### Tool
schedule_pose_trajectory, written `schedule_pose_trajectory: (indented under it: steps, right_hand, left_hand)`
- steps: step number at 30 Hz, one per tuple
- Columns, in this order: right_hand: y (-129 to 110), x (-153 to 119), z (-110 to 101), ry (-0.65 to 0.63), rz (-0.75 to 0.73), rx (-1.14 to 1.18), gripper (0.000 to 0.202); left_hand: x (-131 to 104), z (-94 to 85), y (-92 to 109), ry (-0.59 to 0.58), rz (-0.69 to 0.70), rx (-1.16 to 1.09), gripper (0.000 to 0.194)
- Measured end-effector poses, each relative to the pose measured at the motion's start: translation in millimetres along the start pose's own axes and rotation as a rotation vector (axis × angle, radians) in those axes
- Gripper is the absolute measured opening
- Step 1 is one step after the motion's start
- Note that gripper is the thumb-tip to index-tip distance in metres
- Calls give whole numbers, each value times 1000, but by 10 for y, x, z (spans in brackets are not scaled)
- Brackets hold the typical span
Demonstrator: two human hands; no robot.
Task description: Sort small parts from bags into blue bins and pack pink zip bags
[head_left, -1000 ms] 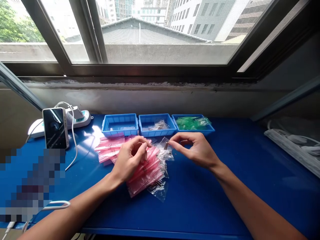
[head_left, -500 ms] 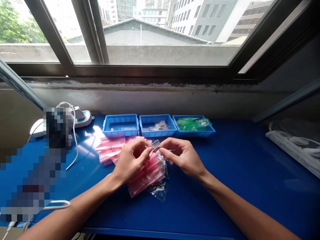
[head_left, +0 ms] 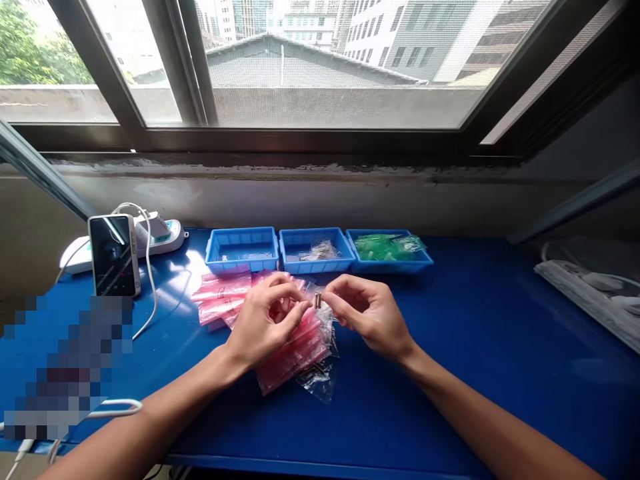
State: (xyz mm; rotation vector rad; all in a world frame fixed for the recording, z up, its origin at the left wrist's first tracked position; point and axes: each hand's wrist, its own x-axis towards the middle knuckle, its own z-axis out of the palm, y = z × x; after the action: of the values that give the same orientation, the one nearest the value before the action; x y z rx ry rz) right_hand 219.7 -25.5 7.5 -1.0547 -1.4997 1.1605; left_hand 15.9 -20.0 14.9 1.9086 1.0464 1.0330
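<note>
Silvery, a small metal piece point(head_left: 317, 301) is pinched in the fingertips of the right hand point(head_left: 376, 317) above the right side of the pink bags point(head_left: 293, 355). Over the bags, the left hand point(head_left: 261, 325) curls, thumb near forefinger; whether it grips anything cannot be told.

Daylight is let in through the window point(head_left: 330, 80), washed pale by overexposure, beyond the far edge of the counter point(head_left: 500, 300). The wall point(head_left: 350, 200) below is left in dull shade; dimness is deepened toward the counter's right edge, where the strip point(head_left: 580, 291) is rendered soft. White glare is thrown near the far left corner, beside the phone point(head_left: 114, 260), which is streaked by reflections. Highlights are caught on the pink bags point(head_left: 223, 293). Part of the left edge is covered by coarse pixel blocks point(head_left: 65, 373). The arms point(head_left: 465, 400) are stretched toward the near corners, and fine detail on the metal pieces point(head_left: 317, 301) is lost.
</note>
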Motion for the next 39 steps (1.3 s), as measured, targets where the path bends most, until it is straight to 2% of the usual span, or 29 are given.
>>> schedule_pose_trajectory:
  steps: [6, 11, 15, 19, 24, 34, 37, 39]
  right_hand:
    - [3, -14, -1, 19, -4, -11, 24]
    - [-4, -21, 2, -4, 19, 21, 19]
    - [21, -42, 3, 41, -140, -42, 9]
    - [33, -66, 3, 106, -336, -219, 16]
    - [18, -75, -5, 132, -414, -340, 18]
    - [-10, -72, -5, 129, -430, -336, 18]
    - [-37, -65, -1, 139, -388, -342, 9]
    - [-49, -58, 4, 137, -320, -337, 13]
  left_hand:
    - [-19, 21, -41, 12, 20, -11, 16]
    - [-61, 41, -75, 32, 4, -49, 16]
    - [-61, 29, -67, 96, 94, -44, 15]
    - [-47, 12, -62, 170, 206, -21, 21]
    - [-54, 10, -78, 164, 226, -13, 23]
    - [-52, 14, -56, 147, 177, -13, 19]
    - [-50, 21, -46, 96, 104, -47, 11]
    - [-49, 27, -33, 51, 20, -73, 14]
